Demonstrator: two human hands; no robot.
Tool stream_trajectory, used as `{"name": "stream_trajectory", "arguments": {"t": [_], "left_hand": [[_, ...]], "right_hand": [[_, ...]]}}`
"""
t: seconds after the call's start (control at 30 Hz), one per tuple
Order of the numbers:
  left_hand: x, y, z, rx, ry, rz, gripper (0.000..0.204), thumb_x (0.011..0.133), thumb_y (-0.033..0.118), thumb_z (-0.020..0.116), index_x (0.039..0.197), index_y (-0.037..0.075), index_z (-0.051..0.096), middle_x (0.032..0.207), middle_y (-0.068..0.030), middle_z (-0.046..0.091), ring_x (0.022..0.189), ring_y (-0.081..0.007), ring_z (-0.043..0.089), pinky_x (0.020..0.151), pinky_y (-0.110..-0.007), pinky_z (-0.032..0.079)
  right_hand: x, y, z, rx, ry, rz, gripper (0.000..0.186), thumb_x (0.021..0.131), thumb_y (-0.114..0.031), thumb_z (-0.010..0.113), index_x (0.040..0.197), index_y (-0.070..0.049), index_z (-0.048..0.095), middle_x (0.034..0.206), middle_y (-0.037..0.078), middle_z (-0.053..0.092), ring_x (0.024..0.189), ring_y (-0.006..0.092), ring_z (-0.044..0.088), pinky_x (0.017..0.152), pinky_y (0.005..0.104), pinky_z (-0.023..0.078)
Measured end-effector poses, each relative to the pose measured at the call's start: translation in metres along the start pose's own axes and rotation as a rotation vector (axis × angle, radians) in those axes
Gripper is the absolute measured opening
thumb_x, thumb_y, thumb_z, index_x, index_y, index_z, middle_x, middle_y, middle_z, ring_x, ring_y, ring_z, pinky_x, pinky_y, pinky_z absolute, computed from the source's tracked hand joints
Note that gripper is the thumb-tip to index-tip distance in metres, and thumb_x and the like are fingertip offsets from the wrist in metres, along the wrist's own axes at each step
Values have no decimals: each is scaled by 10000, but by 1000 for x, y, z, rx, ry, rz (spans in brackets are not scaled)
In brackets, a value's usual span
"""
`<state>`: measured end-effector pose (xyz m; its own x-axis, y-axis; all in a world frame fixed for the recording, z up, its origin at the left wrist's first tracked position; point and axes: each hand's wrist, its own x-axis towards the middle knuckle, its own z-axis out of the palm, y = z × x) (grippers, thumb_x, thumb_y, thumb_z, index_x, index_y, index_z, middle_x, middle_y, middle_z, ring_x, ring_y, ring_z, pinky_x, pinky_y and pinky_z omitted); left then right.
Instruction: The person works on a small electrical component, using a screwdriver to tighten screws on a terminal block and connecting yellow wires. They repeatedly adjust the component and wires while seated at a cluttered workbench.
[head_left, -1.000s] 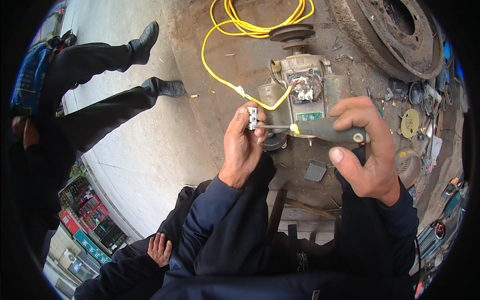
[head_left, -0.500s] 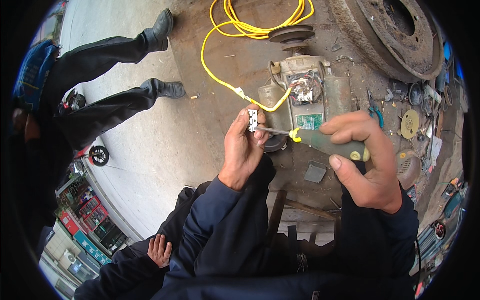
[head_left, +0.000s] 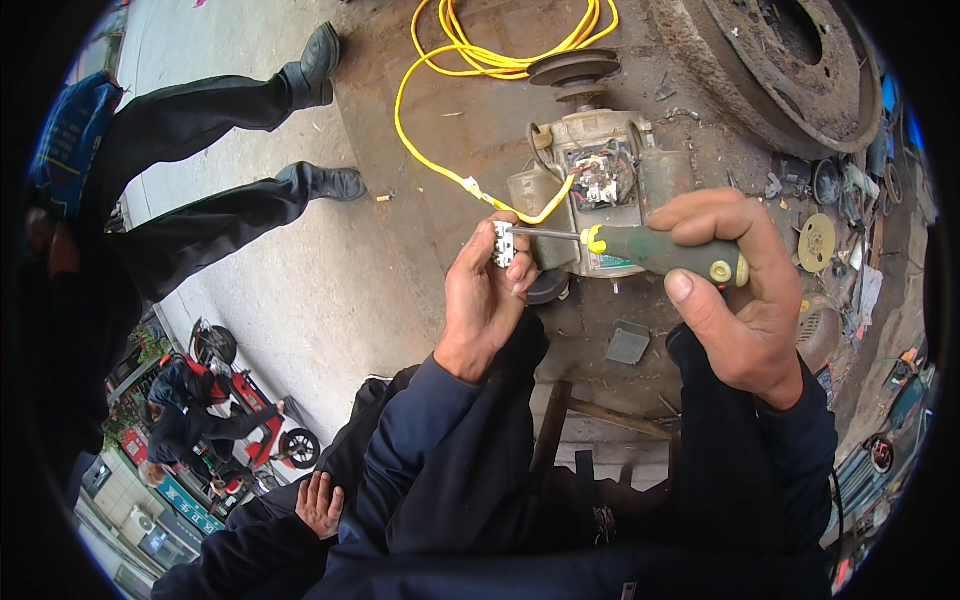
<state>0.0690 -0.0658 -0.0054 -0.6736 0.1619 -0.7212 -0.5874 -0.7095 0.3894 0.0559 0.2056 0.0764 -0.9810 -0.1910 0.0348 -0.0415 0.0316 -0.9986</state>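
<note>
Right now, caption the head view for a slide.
Right hand holds screwdriver to white block in left hand.

bare left hand (head_left: 482, 300) | bare right hand (head_left: 742, 300) | long, creased, navy-blue cloth left sleeve (head_left: 425, 420), reaching the wrist | matching navy-blue cloth right sleeve (head_left: 800, 435) | dark navy-blue cloth jacket front (head_left: 520, 578), small pale narrow tab (head_left: 628, 590) | black cloth trousers (head_left: 490, 455)

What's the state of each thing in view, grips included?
Left grip: closed on white block
White block: pinched, upright in view
Right grip: closed on screwdriver handle
Screwdriver: held, tip at the block
Motor: wiring exposed
Pulley: mounted on motor
Yellow cable: partly coiled, leading to wiring
Large wheel: rusty
</note>
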Motion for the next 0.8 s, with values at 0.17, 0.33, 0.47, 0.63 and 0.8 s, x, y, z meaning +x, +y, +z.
{"name": "stream_trajectory", "arguments": {"t": [0.17,0.33,0.47,0.63,0.8], "left_hand": [[0,0,-1,4,-18,9,279,1130,252,434,1233,23,557,908,-83,592,692,-144,515,616,-289,411],[0,1,-2,-19,-26,23,268,1127,246,443,1235,28,555,915,-84,591,701,-144,519,618,-287,412],[0,0,-2,18,-44,75,265,1129,250,446,1226,30,556,911,-86,589,719,-150,531,624,-287,420],[1,-1,-2,146,-77,192,269,1129,287,469,1218,44,543,895,-71,569,739,-141,535,635,-284,422],[1,-3,-1,177,-73,266,265,1136,297,468,1185,47,542,868,-76,569,735,-145,543,636,-282,434]], "right_hand": [[-1,2,0,-4,9,10,258,891,32,641,1138,19,566,1167,158,647,1052,198,630,951,318,490],[0,4,3,44,55,72,250,920,0,642,1158,21,569,1179,148,659,1051,174,624,951,311,490],[-1,2,3,52,125,228,264,977,-99,669,1188,27,575,1155,117,682,1007,140,634,919,291,504],[1,7,5,173,223,450,328,1032,-227,688,1195,37,585,1041,93,707,852,97,654,775,248,543],[5,10,6,185,224,512,337,1040,-276,686,1162,28,607,902,88,696,712,93,647,661,245,542]]}}
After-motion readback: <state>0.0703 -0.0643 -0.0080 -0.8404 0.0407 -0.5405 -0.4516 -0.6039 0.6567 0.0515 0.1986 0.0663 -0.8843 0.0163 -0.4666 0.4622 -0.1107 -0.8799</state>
